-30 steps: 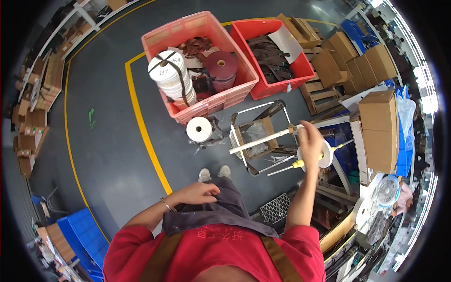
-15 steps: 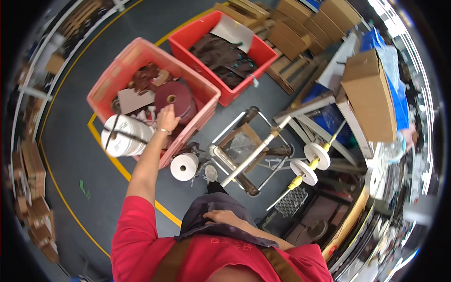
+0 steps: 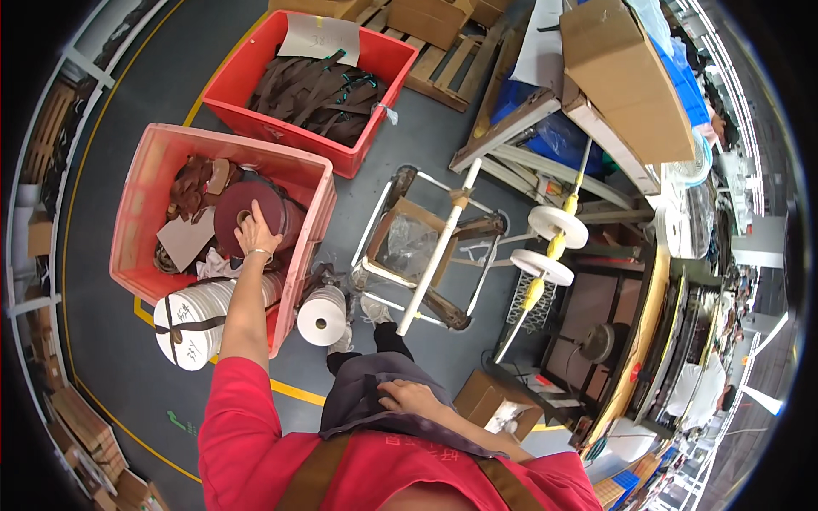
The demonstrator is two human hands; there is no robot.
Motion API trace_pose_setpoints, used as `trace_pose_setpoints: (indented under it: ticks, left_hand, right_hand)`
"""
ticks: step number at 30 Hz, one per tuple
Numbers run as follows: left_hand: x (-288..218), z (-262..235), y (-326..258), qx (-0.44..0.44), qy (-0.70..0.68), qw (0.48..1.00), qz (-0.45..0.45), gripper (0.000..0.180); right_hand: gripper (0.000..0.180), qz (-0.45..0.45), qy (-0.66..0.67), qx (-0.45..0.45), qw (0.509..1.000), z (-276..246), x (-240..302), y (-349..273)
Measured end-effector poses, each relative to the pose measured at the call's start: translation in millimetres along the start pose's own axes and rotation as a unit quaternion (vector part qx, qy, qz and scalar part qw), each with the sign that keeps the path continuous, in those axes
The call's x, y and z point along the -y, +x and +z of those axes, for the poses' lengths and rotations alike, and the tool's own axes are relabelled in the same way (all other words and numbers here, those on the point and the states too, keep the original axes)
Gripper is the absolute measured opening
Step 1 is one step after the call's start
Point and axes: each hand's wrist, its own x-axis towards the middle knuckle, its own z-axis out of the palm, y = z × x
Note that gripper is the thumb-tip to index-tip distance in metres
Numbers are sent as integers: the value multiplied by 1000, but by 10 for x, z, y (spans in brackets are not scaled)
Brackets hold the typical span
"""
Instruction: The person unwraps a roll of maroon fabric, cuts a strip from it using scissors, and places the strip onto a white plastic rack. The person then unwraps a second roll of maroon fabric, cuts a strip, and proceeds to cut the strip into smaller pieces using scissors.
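My left hand [image 3: 256,232] reaches down into a pink crate [image 3: 230,145] and grips the edge of a maroon roll of tape [image 3: 247,200] that stands among brown scraps and a piece of card. My right hand [image 3: 411,397] rests flat on the dark apron over my thigh, fingers apart, holding nothing. A strapped bundle of white rolls [image 3: 200,319] leans at the crate's near end.
A single white roll [image 3: 322,317] lies on the floor by my feet. A red crate [image 3: 281,128] of brown straps stands behind. To the right are a metal frame with a white rod [image 3: 434,247], a yellow spindle with white discs [image 3: 550,243], cardboard boxes [image 3: 630,77] and a small box [image 3: 494,404].
A second ago my right hand was up at the white rod and my left lay on my apron. Now my left hand is on the maroon roll and my right rests on my thigh.
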Motion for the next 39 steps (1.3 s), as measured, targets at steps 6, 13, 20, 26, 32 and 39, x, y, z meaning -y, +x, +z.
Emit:
trace_pose_setpoints:
  ticks: [6,13,20,26,32,39]
  left_hand:
    - [130,-187,127,-36,-97,994,35,96]
    - [418,-604,70,-30,-503,862,-50,90]
    - [158,-1310,-990,41,-852,521,39,69]
    - [-366,-1779,-2189,204,-895,381,107,72]
    - [-588,-1781,-3012,355,-804,440,183,89]
    - [-1025,-1329,-3916,436,-788,428,77,74]
  right_hand:
    - [31,26,26,-18,999,333,94,-36]
    - [31,4,6,-48,999,339,330,56]
    - [38,-34,123,-251,959,-472,908,248]
    - [92,-116,-89,-419,896,-625,1409,-45]
    - [73,-67,95,-476,872,-119,1253,-800]
    - [70,40,134,-471,871,309,844,-1631]
